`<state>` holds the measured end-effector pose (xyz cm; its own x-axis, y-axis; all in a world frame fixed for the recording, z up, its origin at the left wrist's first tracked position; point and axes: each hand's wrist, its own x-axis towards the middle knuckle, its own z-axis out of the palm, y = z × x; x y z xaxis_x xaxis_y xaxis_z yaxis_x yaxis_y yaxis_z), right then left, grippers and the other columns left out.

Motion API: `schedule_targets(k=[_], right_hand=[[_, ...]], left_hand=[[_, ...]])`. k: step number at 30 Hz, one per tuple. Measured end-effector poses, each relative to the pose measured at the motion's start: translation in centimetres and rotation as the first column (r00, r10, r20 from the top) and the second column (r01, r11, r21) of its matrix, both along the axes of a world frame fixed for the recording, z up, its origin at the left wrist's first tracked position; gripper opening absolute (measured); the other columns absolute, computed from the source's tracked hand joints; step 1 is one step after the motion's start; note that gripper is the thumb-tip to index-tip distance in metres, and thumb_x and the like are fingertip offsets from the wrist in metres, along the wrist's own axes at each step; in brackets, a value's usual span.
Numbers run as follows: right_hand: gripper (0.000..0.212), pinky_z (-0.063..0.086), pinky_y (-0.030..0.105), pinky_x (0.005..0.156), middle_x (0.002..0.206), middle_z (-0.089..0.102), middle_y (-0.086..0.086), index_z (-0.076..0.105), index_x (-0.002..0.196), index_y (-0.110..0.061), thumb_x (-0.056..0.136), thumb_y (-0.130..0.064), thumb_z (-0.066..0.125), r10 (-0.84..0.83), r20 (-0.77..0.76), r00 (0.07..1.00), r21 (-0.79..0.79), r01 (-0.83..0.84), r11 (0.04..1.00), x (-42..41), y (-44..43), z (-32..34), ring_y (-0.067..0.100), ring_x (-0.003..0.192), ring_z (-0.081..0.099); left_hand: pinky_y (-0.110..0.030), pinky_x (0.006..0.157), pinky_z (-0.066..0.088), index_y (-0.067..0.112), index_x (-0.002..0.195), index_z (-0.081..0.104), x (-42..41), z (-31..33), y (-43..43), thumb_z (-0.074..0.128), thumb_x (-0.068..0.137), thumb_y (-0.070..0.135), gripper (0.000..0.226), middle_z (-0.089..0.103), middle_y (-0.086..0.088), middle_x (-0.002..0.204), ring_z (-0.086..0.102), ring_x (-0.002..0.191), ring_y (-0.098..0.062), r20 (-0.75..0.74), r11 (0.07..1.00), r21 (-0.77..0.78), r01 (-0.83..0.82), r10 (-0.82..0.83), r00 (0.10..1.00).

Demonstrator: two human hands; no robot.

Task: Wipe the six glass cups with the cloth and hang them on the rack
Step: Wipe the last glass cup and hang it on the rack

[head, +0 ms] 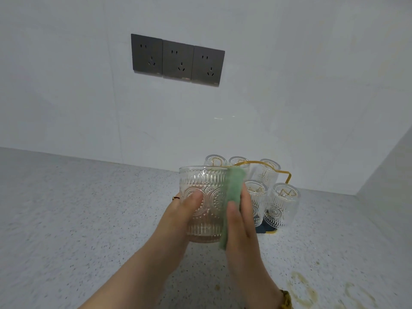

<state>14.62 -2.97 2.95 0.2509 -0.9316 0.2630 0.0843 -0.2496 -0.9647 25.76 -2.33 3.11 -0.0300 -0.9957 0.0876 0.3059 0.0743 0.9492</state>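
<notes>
The left hand holds the cup upright in the air above the counter, just in front of the rack. Its thumb lies flat on the near face, and the fingers go round the far side, mostly hidden. The right hand holds the cloth against the cup's right side, pinched between the thumb and straight fingers pressed together. The rack stands near the counter's back right corner, with five cups hanging mouth down on it. The one in hand looks to be the last, and it is not yet wiped all round.

The main risk is a slip. The glass is ribbed and may be damp, and only one hand truly grips it. A hard sideways rub from the cloth could twist it out of the left hand and drop it onto the counter.

The second risk comes at hanging. The rack is crowded and the free peg cannot be made out from here. Turning the cup over and reaching in could knock it against its neighbours or tip the light wire frame. The cloth could also snag on the wire if carried along.
</notes>
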Motion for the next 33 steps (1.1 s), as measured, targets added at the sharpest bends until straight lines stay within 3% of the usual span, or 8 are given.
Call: schedule_targets(k=[6, 11, 15, 20, 23, 27, 31, 33], right_hand=[[0.048, 0.052, 0.018, 0.074, 0.122, 0.058, -0.012, 0.038, 0.130, -0.045, 0.082, -0.046, 0.038, 0.039, 0.043, 0.998, 0.137, -0.045, 0.990, -0.8, -0.8, 0.4, -0.001, 0.096, 0.061], [0.034, 0.030, -0.005, 0.088, 0.125, 0.027, -0.035, 0.023, 0.111, -0.056, 0.088, -0.038, 0.041, -0.095, -0.142, 0.985, -0.065, 0.086, 0.994, -0.2, -0.5, 0.2, -0.033, 0.106, 0.029], [0.047, 0.023, 0.012, 0.108, 0.139, 0.023, -0.023, 0.022, 0.125, -0.045, 0.081, -0.044, 0.038, -0.232, -0.244, 0.942, -0.373, 0.130, 0.919, 0.9, -0.4, -1.1, -0.012, 0.131, 0.022], [0.040, 0.042, 0.010, 0.092, 0.133, 0.038, -0.026, 0.029, 0.117, -0.054, 0.080, -0.048, 0.043, -0.042, -0.040, 0.998, -0.059, 0.040, 0.997, 0.2, -0.1, -0.2, -0.017, 0.114, 0.044], [0.030, 0.053, 0.015, 0.069, 0.111, 0.058, -0.018, 0.038, 0.113, -0.055, 0.096, -0.030, 0.034, -0.002, 0.044, 0.999, 0.119, -0.004, 0.993, -0.8, -0.8, -0.1, -0.009, 0.088, 0.062], [0.049, 0.048, 0.014, 0.064, 0.122, 0.056, -0.002, 0.034, 0.132, -0.040, 0.085, -0.050, 0.039, -0.057, -0.034, 0.998, 0.113, 0.061, 0.992, -0.7, -0.8, -0.9, 0.004, 0.087, 0.059], [0.046, 0.034, -0.001, 0.091, 0.131, 0.034, -0.031, 0.029, 0.120, -0.052, 0.076, -0.047, 0.040, -0.131, -0.087, 0.988, -0.053, 0.127, 0.990, 0.1, -0.4, -0.7, -0.027, 0.113, 0.033], [0.041, 0.025, -0.005, 0.094, 0.127, 0.024, -0.040, 0.028, 0.114, -0.052, 0.075, -0.050, 0.040, -0.180, -0.156, 0.971, -0.165, 0.154, 0.974, 0.5, -0.2, -0.4, -0.031, 0.115, 0.025]], left_hand=[[-0.053, 0.106, 0.034, 0.030, 0.118, 0.056, -0.1, 0.1, -0.5, 0.055, 0.038, 0.087, 0.098, 0.060, 0.000, 0.124, 0.053, 0.118, -0.024, 0.122, 0.995, 0.046, -0.094, 0.088, 0.989], [-0.048, 0.100, 0.043, 0.022, 0.117, 0.051, 0.0, -0.9, -1.1, 0.048, 0.058, 0.075, 0.079, 0.059, -0.008, 0.118, 0.055, 0.111, -0.027, 0.215, 0.987, 0.076, -0.144, 0.125, 0.969], [-0.040, 0.073, 0.056, 0.012, 0.088, 0.060, -0.1, -1.5, -1.4, 0.065, 0.051, 0.068, 0.068, 0.064, -0.013, 0.084, 0.063, 0.076, -0.023, 0.219, 0.990, 0.041, -0.132, 0.120, 0.968], [-0.048, 0.085, 0.051, 0.014, 0.110, 0.054, 0.0, -1.1, -0.9, 0.078, 0.042, 0.059, 0.085, 0.071, -0.005, 0.097, 0.068, 0.091, -0.024, 0.025, 0.996, 0.021, -0.092, 0.092, 0.995], [-0.032, 0.078, 0.048, 0.025, 0.093, 0.044, -0.6, -0.5, -0.8, 0.066, 0.076, 0.028, 0.028, 0.061, -0.001, 0.089, 0.060, 0.078, -0.012, 0.035, 0.978, 0.065, -0.200, 0.198, 0.980], [-0.008, 0.053, 0.046, 0.014, 0.101, 0.048, -0.7, -0.4, -0.5, 0.058, 0.079, 0.030, 0.029, 0.058, 0.005, 0.081, 0.060, 0.061, 0.006, 0.133, 0.971, 0.031, -0.238, 0.232, 0.963], [-0.037, 0.087, 0.050, 0.009, 0.119, 0.048, -0.6, -1.0, -0.7, 0.057, 0.076, 0.053, 0.062, 0.065, -0.004, 0.098, 0.061, 0.098, -0.025, 0.144, 0.959, 0.047, -0.280, 0.271, 0.952], [-0.021, 0.078, 0.051, 0.008, 0.110, 0.043, -0.9, -1.1, -0.4, 0.050, 0.086, 0.036, 0.037, 0.059, 0.005, 0.088, 0.058, 0.084, -0.012, 0.138, 0.964, 0.066, -0.258, 0.247, 0.959]])
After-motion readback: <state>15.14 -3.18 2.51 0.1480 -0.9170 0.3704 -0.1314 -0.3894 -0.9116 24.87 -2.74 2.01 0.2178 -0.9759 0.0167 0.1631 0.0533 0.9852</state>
